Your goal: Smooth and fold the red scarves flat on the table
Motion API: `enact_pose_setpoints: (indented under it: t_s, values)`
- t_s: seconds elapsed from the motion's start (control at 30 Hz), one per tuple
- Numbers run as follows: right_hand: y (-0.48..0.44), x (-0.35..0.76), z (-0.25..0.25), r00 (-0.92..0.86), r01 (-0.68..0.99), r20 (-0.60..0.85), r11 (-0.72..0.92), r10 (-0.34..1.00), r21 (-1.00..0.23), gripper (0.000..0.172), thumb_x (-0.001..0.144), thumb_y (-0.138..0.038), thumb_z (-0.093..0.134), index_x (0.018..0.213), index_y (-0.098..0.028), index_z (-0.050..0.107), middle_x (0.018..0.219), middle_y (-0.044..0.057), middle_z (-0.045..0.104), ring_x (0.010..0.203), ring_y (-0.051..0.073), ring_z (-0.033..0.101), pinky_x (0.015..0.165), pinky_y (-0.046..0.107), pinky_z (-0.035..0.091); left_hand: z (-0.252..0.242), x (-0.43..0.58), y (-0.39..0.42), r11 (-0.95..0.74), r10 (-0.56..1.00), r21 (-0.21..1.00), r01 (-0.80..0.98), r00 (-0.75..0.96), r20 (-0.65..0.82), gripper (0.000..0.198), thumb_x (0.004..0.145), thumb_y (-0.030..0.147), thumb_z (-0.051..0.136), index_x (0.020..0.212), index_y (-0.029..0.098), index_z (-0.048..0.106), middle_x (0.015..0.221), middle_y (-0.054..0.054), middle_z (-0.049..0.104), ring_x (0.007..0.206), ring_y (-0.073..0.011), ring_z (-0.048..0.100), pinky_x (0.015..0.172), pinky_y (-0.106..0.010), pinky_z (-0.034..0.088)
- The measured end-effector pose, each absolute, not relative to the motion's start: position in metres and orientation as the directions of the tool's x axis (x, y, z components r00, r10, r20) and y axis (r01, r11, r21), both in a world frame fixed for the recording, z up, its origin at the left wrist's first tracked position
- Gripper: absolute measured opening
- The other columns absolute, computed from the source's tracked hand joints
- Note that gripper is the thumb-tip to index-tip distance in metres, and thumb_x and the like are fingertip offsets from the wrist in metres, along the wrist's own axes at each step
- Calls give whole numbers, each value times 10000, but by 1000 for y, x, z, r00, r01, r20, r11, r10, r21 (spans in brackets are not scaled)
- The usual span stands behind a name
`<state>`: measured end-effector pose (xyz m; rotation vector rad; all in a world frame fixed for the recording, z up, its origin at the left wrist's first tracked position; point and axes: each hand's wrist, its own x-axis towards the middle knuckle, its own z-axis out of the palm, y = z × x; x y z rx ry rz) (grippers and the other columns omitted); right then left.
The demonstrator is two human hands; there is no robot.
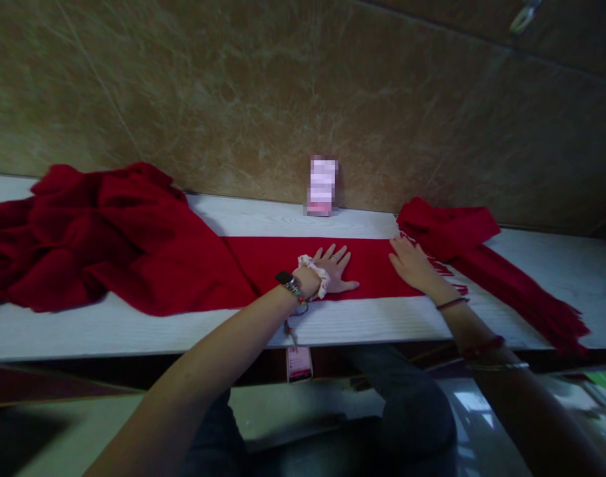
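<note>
A long red scarf (372,265) lies along a narrow white table, its middle stretch flat. My left hand (333,268) presses on it with fingers spread. Near the fringed end, my right hand (410,264) rests on the cloth, its fingers stretched out and lying flat. To the left the red cloth is heaped in loose folds (108,232). Just right of my right hand lies another folded red scarf (461,238), its fringe hanging near the front edge. My left wrist bears a scrunchie, a dark watch and beads.
The white table (158,338) runs along a brown marbled wall (208,99). A blurred-out pink and white object (322,185) leans on the wall. Below the table edge, a phone with a lit screen (299,364) sits by my legs. A small key-like charm (291,331) hangs at my left wrist.
</note>
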<state>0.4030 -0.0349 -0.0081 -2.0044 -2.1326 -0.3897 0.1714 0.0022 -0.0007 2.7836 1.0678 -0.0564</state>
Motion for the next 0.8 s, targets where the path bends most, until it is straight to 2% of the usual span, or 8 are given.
enact_pose_setpoints:
  t_s: [0.1, 0.17, 0.3, 0.47, 0.53, 0.67, 0.73, 0.8]
  values:
    - [-17, 360, -4, -169, 983, 249, 180, 954, -20, 502, 896, -307, 267, 1351, -106, 343, 1419, 151, 329, 1311, 271, 283, 1027, 484, 294, 1, 170, 2, -688, 706, 133, 713, 701, -106, 871, 748, 687, 341, 1407, 137, 193, 1484, -121, 91, 1349, -347, 29, 1053, -554, 106]
    - [-8, 343, -8, -207, 973, 194, 222, 959, -60, 497, 900, -322, 270, 1356, -139, 340, 1427, 130, 320, 1311, 265, 283, 1027, 491, 292, 3, 169, 1, -663, 726, 136, 736, 676, -124, 913, 731, 709, 345, 1410, 121, 178, 1483, -131, 76, 1343, -369, 16, 1042, -578, 97]
    - [-3, 356, -22, -182, 978, 139, 193, 973, -72, 475, 904, -345, 265, 1343, -192, 365, 1418, 103, 343, 1301, 257, 306, 1006, 526, 305, 5, 168, -1, -650, 730, 148, 745, 667, -151, 943, 723, 729, 341, 1416, 117, 153, 1487, -125, 62, 1344, -367, 10, 1046, -578, 85]
    - [-13, 413, -29, 4, 999, 229, 6, 973, -42, 469, 893, -291, 269, 1287, -103, 438, 1351, 178, 426, 1259, 284, 375, 981, 528, 348, 7, 168, -1, -653, 728, 137, 745, 667, -157, 943, 724, 739, 326, 1418, 126, 152, 1488, -114, 57, 1343, -371, 7, 1034, -598, 95]
    - [-19, 419, -25, 3, 998, 312, 17, 950, -62, 454, 880, -270, 290, 1254, -90, 475, 1314, 188, 467, 1240, 282, 404, 979, 509, 366, 9, 166, 2, -668, 713, 140, 731, 682, -163, 933, 732, 738, 314, 1419, 127, 153, 1486, -113, 72, 1346, -360, 20, 1037, -589, 103]
    - [-38, 388, -10, -268, 931, 372, 337, 889, -136, 417, 867, -268, 358, 1213, -102, 521, 1283, 150, 511, 1209, 223, 450, 1010, 409, 375, 17, 157, 11, -669, 706, 150, 728, 686, -178, 839, 789, 698, 271, 1415, 148, 171, 1483, -116, 110, 1354, -321, 54, 1054, -531, 141]
    - [-46, 365, -3, -420, 850, 325, 492, 848, -186, 363, 869, -263, 386, 1147, -132, 578, 1196, 114, 589, 1138, 192, 517, 994, 360, 399, 20, 147, 12, -698, 678, 152, 700, 714, -173, 836, 786, 683, 325, 1412, 147, 181, 1482, -132, 115, 1353, -321, 65, 1052, -508, 176]
    - [-50, 348, 3, -502, 790, 304, 572, 810, -220, 318, 871, -245, 398, 1085, -154, 615, 1125, 92, 634, 1067, 179, 563, 956, 344, 433, 20, 133, 9, -795, 578, 143, 590, 807, -120, 825, 772, 648, 416, 1393, 134, 239, 1463, -154, 186, 1342, -309, 139, 1050, -460, 221]
